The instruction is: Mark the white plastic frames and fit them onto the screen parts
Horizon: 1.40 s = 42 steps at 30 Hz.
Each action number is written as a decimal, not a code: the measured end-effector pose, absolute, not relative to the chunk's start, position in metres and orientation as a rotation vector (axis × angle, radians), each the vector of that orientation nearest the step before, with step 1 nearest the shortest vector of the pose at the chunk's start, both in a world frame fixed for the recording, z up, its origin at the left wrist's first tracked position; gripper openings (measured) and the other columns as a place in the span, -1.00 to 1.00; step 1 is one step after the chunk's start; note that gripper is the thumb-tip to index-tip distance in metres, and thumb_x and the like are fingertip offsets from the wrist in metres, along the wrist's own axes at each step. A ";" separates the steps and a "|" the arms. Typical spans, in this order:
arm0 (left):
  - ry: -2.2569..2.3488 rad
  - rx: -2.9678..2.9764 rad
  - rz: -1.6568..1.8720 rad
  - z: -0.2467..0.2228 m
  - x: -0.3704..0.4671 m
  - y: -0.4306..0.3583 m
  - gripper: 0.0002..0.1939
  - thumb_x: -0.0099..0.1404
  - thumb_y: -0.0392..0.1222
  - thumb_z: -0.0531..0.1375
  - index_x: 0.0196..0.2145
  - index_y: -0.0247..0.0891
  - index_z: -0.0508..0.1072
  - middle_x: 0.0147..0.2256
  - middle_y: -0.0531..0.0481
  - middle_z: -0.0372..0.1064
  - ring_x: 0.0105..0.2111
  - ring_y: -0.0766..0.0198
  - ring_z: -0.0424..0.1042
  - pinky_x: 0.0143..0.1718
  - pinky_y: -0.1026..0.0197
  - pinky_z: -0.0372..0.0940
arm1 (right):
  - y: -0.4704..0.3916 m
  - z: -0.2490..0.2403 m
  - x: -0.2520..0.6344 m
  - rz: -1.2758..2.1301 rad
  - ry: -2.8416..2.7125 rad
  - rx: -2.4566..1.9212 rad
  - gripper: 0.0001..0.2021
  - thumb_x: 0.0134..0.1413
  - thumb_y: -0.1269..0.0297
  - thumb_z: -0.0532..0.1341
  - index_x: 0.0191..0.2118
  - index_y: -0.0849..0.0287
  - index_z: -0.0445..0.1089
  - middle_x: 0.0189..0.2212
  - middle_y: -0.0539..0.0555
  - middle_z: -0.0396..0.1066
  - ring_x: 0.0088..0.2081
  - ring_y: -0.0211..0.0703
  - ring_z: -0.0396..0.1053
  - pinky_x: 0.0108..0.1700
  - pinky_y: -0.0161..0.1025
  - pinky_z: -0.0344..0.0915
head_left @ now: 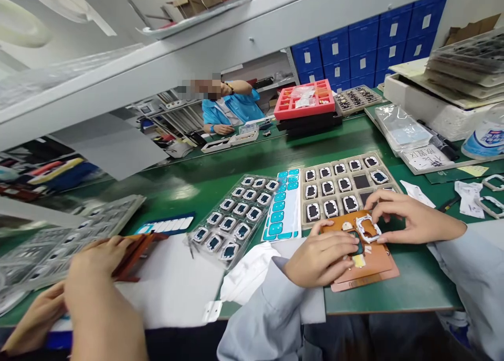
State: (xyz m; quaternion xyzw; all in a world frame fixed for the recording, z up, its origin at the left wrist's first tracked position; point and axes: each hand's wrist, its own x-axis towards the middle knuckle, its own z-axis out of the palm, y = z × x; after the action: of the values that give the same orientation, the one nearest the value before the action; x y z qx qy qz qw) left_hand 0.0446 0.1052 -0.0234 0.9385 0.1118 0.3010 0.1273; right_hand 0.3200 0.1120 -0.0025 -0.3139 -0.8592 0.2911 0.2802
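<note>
— What's hidden?
— The left hand point(321, 258) covers the orange plate's point(370, 261) near-left end; it slants across the green table point(394, 293).
— Fingers?
— Both pinch: the right hand point(405, 216) grips the white frame point(368, 229) lying on that plate.

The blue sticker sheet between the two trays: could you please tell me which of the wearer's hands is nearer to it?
Left. The left hand rests on the orange fixture plate just right of the blue sticker sheet; the right hand is farther right, holding the white frame.
</note>
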 end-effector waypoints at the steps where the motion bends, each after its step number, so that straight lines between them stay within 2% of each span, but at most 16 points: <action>1: 0.317 2.742 0.859 -0.023 0.044 0.105 -0.75 0.41 -0.18 0.12 0.01 -0.27 0.35 -0.09 -0.12 0.54 0.00 0.18 0.48 0.23 0.02 -0.01 | 0.112 -0.003 0.320 0.768 -2.320 -0.843 -0.77 0.12 0.08 0.31 -0.24 0.14 0.43 -0.03 0.15 0.33 -0.18 -0.13 0.38 -0.24 -0.25 0.38; 5: 0.281 2.806 0.885 -0.023 0.043 0.107 -0.74 0.41 -0.04 0.11 -0.08 -0.23 0.43 -0.10 -0.07 0.55 0.06 0.06 0.40 0.14 -0.04 0.06 | 0.112 -0.004 0.321 0.686 -2.364 -0.816 -0.78 0.14 0.10 0.29 -0.21 0.15 0.42 -0.02 0.15 0.40 -0.17 -0.13 0.44 -0.24 -0.26 0.39; 10: 0.513 2.813 1.094 -0.022 0.044 0.105 -0.65 0.33 0.08 0.18 -0.09 -0.20 0.45 -0.12 -0.05 0.55 -0.05 0.04 0.37 0.01 -0.04 0.12 | 0.107 -0.008 0.312 0.412 -2.298 -0.689 -0.78 0.11 0.16 0.34 -0.16 0.14 0.48 -0.10 0.14 0.51 -0.12 -0.05 0.45 -0.08 -0.15 0.37; 16: 0.852 2.650 1.205 -0.022 0.048 0.102 -0.41 0.09 0.25 0.33 -0.08 -0.23 0.46 -0.17 -0.12 0.52 -0.09 0.02 0.35 -0.05 -0.04 0.21 | 0.095 -0.015 0.285 0.347 -2.219 -0.649 -0.80 0.11 0.20 0.35 -0.18 0.18 0.50 -0.14 0.14 0.54 -0.28 -0.09 0.28 -0.28 -0.13 0.36; 25: 0.918 2.632 1.076 -0.023 0.046 0.101 -0.45 0.07 0.20 0.36 -0.10 -0.20 0.49 -0.17 -0.10 0.52 -0.06 -0.01 0.34 -0.02 -0.07 0.18 | 0.092 -0.014 0.285 0.399 -2.264 -0.689 -0.80 0.10 0.21 0.35 -0.17 0.17 0.53 -0.10 0.14 0.53 -0.21 -0.03 0.26 -0.23 -0.10 0.38; 32: 0.929 2.565 0.961 -0.024 0.046 0.101 -0.52 0.07 0.16 0.38 -0.15 -0.18 0.51 -0.16 -0.11 0.49 -0.03 -0.02 0.29 0.01 -0.10 0.17 | 0.091 -0.012 0.283 0.388 -2.293 -0.721 -0.88 0.17 0.25 0.28 -0.28 0.15 0.54 -0.11 0.14 0.53 -0.23 -0.05 0.26 -0.25 -0.10 0.35; 35: 0.930 2.471 0.897 -0.027 0.046 0.100 -0.56 0.06 0.10 0.41 -0.19 -0.20 0.50 -0.17 -0.11 0.47 -0.03 -0.01 0.26 0.03 -0.13 0.17 | 0.092 -0.013 0.283 0.356 -2.329 -0.724 -0.88 0.14 0.25 0.30 -0.36 0.16 0.51 -0.18 0.13 0.54 -0.26 -0.07 0.25 -0.24 -0.10 0.30; 37: 0.904 2.371 0.919 -0.029 0.045 0.101 -0.52 0.05 0.11 0.41 -0.13 -0.17 0.50 -0.14 -0.12 0.44 -0.02 -0.01 0.26 0.07 -0.14 0.17 | 0.092 -0.015 0.282 0.366 -2.323 -0.726 -0.90 0.11 0.25 0.31 -0.34 0.16 0.49 -0.20 0.13 0.53 -0.26 -0.08 0.26 -0.22 -0.11 0.28; 39: 0.820 2.287 0.916 -0.031 0.044 0.102 -0.41 0.06 0.17 0.39 0.01 -0.10 0.47 -0.06 -0.14 0.39 0.01 -0.01 0.25 0.10 -0.16 0.17 | 0.092 -0.017 0.282 0.388 -2.300 -0.749 -0.88 0.08 0.24 0.32 -0.27 0.16 0.46 -0.22 0.14 0.50 -0.25 -0.08 0.27 -0.22 -0.14 0.27; 42: 0.716 2.301 0.836 -0.033 0.043 0.103 -0.20 0.06 0.25 0.35 0.22 0.06 0.27 0.12 -0.15 0.22 0.14 -0.07 0.14 0.20 -0.23 0.06 | 0.092 -0.022 0.281 0.484 -2.214 -0.816 -0.78 0.01 0.19 0.35 -0.28 0.15 0.36 -0.32 0.09 0.38 -0.28 -0.11 0.27 -0.26 -0.18 0.24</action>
State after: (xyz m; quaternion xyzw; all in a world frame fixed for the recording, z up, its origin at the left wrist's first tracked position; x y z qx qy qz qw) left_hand 0.0426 0.1029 -0.0332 0.8630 0.2686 0.3134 0.2914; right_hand 0.2808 0.0924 -0.0221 -0.3161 -0.8582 0.1875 0.3583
